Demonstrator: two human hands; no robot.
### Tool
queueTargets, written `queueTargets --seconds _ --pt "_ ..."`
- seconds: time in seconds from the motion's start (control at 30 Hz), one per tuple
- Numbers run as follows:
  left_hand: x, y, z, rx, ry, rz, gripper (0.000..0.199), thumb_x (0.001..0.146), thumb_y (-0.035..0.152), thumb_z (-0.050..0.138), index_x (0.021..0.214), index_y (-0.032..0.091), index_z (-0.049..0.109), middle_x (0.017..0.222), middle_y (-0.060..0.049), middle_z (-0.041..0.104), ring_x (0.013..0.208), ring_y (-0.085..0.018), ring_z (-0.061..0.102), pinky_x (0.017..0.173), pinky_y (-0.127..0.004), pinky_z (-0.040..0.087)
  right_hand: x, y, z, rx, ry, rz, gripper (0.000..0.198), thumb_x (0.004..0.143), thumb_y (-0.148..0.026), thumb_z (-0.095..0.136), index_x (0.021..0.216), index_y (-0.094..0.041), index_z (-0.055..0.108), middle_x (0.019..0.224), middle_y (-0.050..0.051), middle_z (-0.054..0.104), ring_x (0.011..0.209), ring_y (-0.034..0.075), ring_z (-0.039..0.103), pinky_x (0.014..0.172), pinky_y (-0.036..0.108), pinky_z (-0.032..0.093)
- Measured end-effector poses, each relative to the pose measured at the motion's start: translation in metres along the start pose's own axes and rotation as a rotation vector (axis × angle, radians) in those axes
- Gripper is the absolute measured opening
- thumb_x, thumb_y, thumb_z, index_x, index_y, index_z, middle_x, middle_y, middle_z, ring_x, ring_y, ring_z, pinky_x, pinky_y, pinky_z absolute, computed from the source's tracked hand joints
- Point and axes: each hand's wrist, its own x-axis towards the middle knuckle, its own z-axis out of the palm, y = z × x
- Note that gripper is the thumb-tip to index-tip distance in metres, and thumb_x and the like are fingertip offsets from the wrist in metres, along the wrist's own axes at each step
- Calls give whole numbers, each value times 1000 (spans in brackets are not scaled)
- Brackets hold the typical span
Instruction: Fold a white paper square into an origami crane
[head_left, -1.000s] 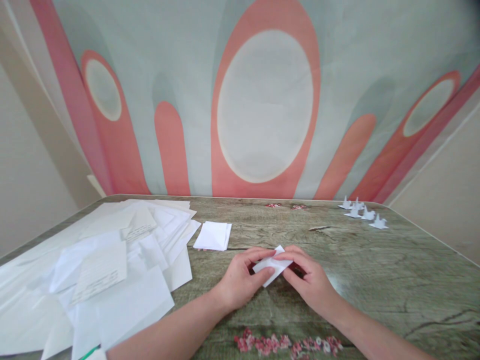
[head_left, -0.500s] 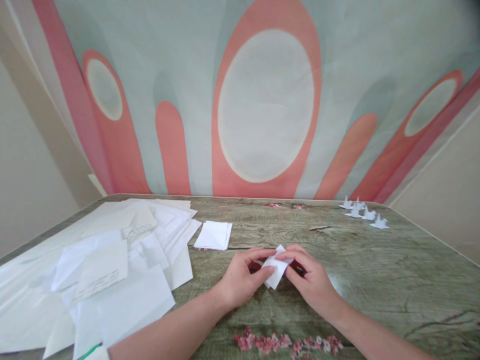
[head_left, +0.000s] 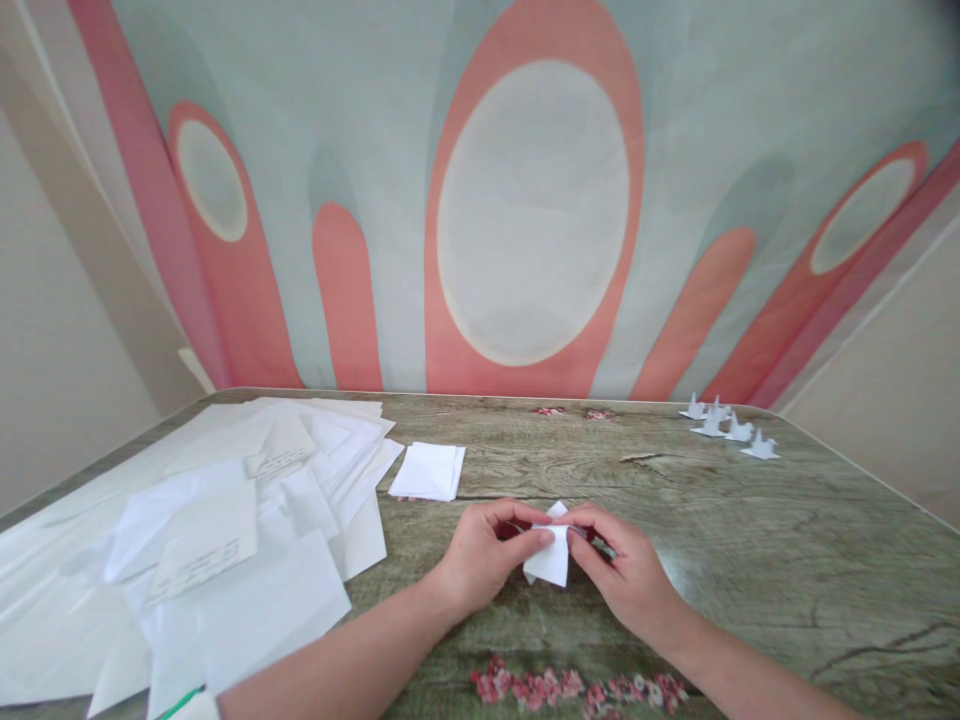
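A small folded piece of white paper (head_left: 550,562) is held between both hands above the middle of the table. My left hand (head_left: 484,560) pinches its left side, with the thumb on the near face. On the other side my right hand (head_left: 621,560) grips the upper right edge between thumb and fingers. One pointed corner shows above the fingertips and a wider flap hangs below them. The fingers hide the paper's centre. Beyond my left hand lies a small stack of white paper squares (head_left: 427,471).
Loose white sheets and printed paper (head_left: 262,600) cover the table's left side. Several folded paper cranes (head_left: 739,429) stand at the far right corner. The wood-grain table (head_left: 787,560) ends at a wall (head_left: 397,250) with a pink and grey pattern.
The folded paper has turned in my fingers, and its lower flap now hangs wider toward me. Both thumbs have come closer together over it. The other things have stayed in place.
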Motion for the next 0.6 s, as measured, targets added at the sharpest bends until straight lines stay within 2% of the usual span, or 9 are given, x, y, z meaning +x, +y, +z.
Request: queueTargets --seconds 0.13,0.23,0.47,0.6 --pt "-1 7 2 -2 -3 15 18 67 29 72 75 13 71 72 -4 66 63 -12 56 60 -22 43 -2 1 3 54 32 38 15 88 -29 48 100 -22 53 88 2 60 79 15 57 71 25 45" --pt "-1 10 2 42 -5 52 17 68 29 71 72 13 71 73 -5 66 66 -14 56 63 -23 43 -2 0 4 61 37 36 11 88 -28 47 95 -21 52 84 1 58 75 14 56 68 25 44" --pt "0 9 0 85 11 86 19 71 31 69 67 12 68 67 -3 61 64 -12 52 61 -22 40 -1 -6 0 26 -7 -95 10 89 -24 45 85 -20 54 81 2 54 74 14 52 67 26 42" --pt "1 7 0 96 15 77 22 72 33 67 67 12 66 67 -2 59 64 -12 50 61 -22 39 1 -7 0 26 -11 -105 13 88 -24 45 83 -19 56 84 3 54 79 15 53 70 26 42"
